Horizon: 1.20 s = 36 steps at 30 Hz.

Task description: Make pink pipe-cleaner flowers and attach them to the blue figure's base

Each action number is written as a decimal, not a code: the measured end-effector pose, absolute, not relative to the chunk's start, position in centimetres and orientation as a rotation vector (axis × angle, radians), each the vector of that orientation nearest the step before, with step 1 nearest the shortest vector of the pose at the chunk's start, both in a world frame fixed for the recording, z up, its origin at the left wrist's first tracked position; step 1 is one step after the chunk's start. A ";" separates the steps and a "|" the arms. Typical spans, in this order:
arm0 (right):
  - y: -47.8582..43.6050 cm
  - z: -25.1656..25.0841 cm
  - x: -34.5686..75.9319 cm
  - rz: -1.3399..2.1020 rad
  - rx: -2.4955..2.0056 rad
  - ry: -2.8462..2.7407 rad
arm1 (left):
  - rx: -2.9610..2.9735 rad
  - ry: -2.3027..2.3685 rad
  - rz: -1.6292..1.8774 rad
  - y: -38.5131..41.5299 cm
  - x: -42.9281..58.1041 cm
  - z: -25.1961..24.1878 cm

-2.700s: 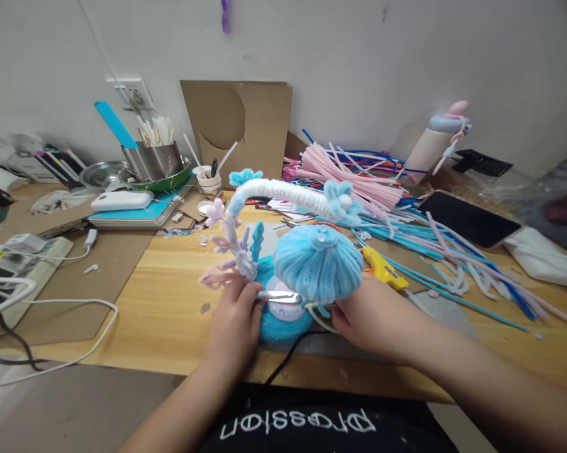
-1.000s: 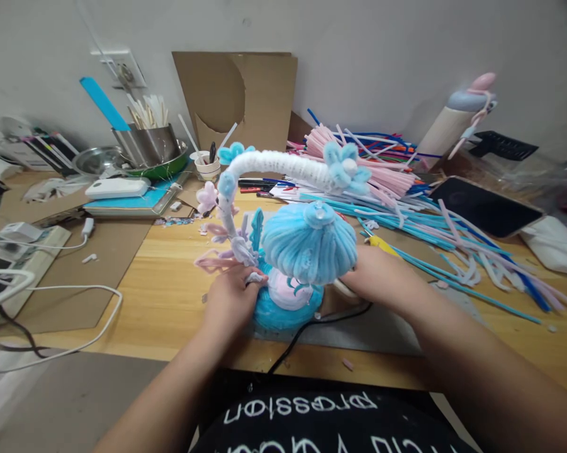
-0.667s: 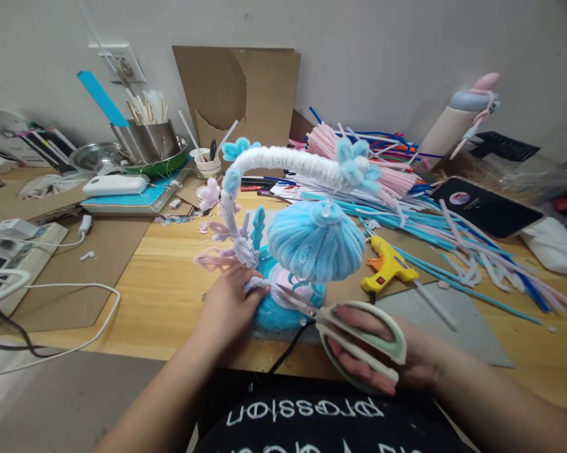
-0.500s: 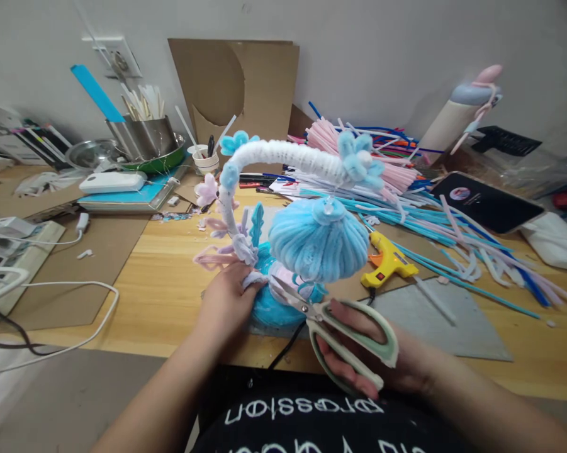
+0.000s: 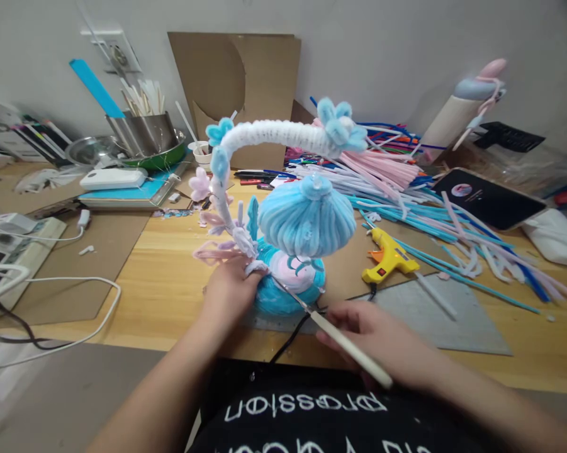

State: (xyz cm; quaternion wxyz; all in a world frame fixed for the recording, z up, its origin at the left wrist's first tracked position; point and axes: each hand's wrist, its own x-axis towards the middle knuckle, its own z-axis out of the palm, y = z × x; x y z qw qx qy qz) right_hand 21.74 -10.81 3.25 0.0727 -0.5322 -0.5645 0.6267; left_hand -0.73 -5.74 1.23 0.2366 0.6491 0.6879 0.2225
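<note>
A lamp-shaped craft of fuzzy pipe cleaners stands in front of me, with a white curved arm (image 5: 274, 132), a pleated blue shade (image 5: 306, 220) and a round blue base (image 5: 283, 299). At the left of the base, my left hand (image 5: 229, 289) is closed, pinching a pale lilac pipe cleaner (image 5: 255, 267) by the foot of the arm. My right hand (image 5: 359, 333) grips scissors (image 5: 347, 346), seen edge-on. Their blades point up and left across the base, with the tips close to my left thumb. Whether they touch the lilac piece I cannot tell.
Right of the craft lie a yellow glue gun (image 5: 389, 255) and a grey board (image 5: 438, 314). Behind are heaped pipe cleaners (image 5: 382, 170), a phone (image 5: 488, 198) and a bottle (image 5: 457, 113). A white cable (image 5: 116, 302) and a power strip (image 5: 28, 264) are at left.
The scissors have turned edge-on and their blades have closed together. The craft's shade and arm have shifted up and left, showing more of the base. My left hand keeps its grip.
</note>
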 end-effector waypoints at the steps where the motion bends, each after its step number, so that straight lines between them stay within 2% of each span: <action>1: -10.8 3.7 21.7 1.593 -1.667 -1.939 | 1.787 1.899 0.610 -5.7 -0.6 1.2; 4: -10.7 4.8 21.3 0.872 -1.728 -2.427 | 1.803 1.943 0.601 -5.7 -0.2 1.2; 9: -10.6 5.3 20.2 0.524 -1.714 -2.658 | 1.824 1.937 0.616 -5.8 0.0 1.1; 19: -11.1 6.5 19.4 0.342 -1.839 -2.779 | 1.828 2.007 0.570 -5.9 0.6 1.5; 36: -11.1 6.5 18.9 0.361 -1.843 -2.805 | 1.807 2.080 0.544 -6.0 1.4 1.6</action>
